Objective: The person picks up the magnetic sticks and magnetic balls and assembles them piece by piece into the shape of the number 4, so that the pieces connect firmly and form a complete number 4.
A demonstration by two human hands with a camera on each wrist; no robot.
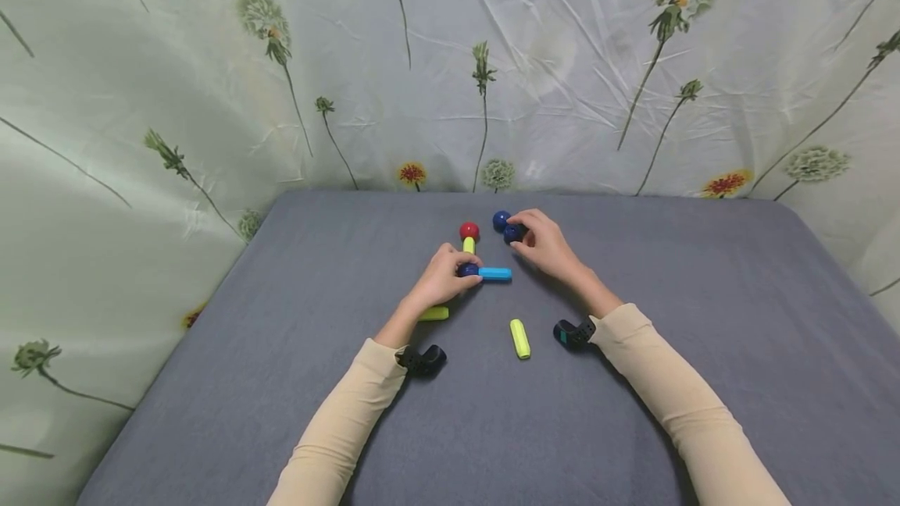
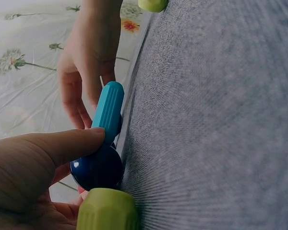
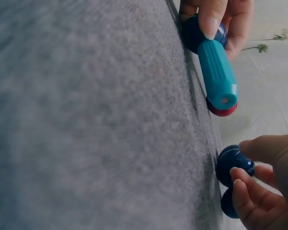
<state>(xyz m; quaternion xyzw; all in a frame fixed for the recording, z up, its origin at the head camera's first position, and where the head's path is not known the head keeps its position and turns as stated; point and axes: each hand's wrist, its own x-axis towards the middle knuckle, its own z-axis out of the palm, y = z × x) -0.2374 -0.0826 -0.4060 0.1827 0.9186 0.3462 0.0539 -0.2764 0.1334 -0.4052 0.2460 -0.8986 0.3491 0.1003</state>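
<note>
Head view: blue stick (image 1: 498,274) between hands (image 1: 443,276) pinching navy balls (image 1: 512,235).

The right hand (image 1: 547,248) pinches 1 navy ball (image 1: 512,235) right of the red ball (image 1: 469,230); the left hand (image 1: 443,276) grips another navy ball (image 1: 467,270) in front of the red ball.

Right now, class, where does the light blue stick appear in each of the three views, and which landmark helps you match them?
Head: the light blue stick lies slightly right of and below the picture's centre.
Left wrist: the light blue stick stands left of centre, slanting upward.
Right wrist: the light blue stick is in the upper right.
Shared landmark: the dark blue ball held by the left hand, at one end of the stick.
</note>
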